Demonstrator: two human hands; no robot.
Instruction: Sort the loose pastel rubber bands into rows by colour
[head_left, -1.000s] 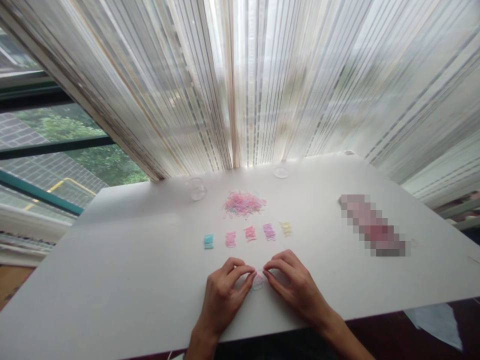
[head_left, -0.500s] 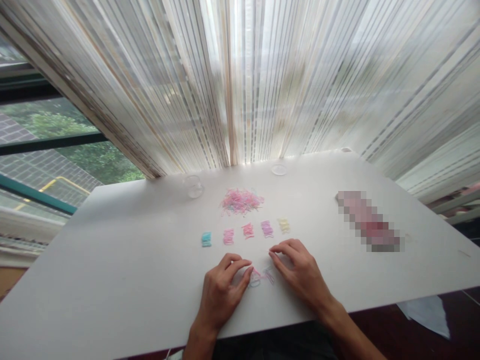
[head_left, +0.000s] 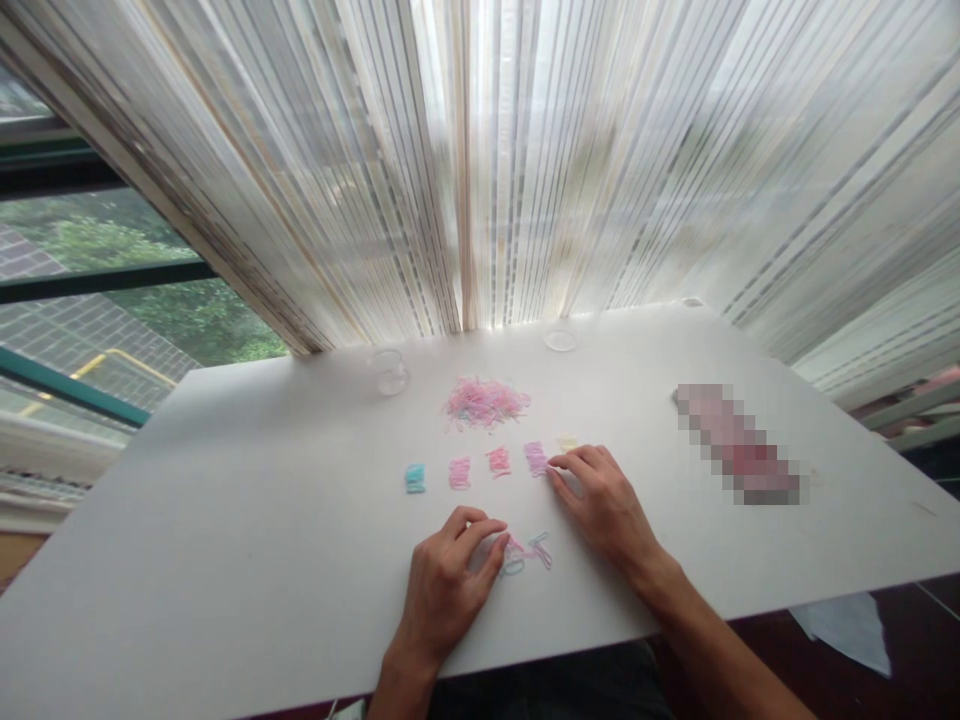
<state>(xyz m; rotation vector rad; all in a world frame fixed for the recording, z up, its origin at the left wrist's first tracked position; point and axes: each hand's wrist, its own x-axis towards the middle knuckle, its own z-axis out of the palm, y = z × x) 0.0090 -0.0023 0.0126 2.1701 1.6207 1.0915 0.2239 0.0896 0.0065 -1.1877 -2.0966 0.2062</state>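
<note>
In a row on the near side of the mixed elastic-band pile (head_left: 486, 402), five groups: blue bands (head_left: 415, 479), pink bands (head_left: 460, 473), coral bands (head_left: 498, 461), purple bands (head_left: 535, 458), yellow bands (head_left: 568, 441). Left of pile: one clear container (head_left: 390, 373), contents indistinct. Left hand (head_left: 446, 572): thumb and index nearly meeting at loose bands (head_left: 534, 552), well nearside of pile; grasp indeterminable. Right hand (head_left: 600, 500): fingertips close together beside purple bands; grasp indeterminable.

From here I can't make out whether the right grip (head_left: 604, 500) pinches anything; the detail is too small. It hides part of the yellow bands (head_left: 567, 441). What the left grip (head_left: 450, 572) may hold is just as unclear to me. Blocky blurring masks the pinkish thing (head_left: 739, 445) on the counter (head_left: 262, 520). Both forearms (head_left: 720, 630) are cut off below, the curtain (head_left: 510, 150) above.
</note>
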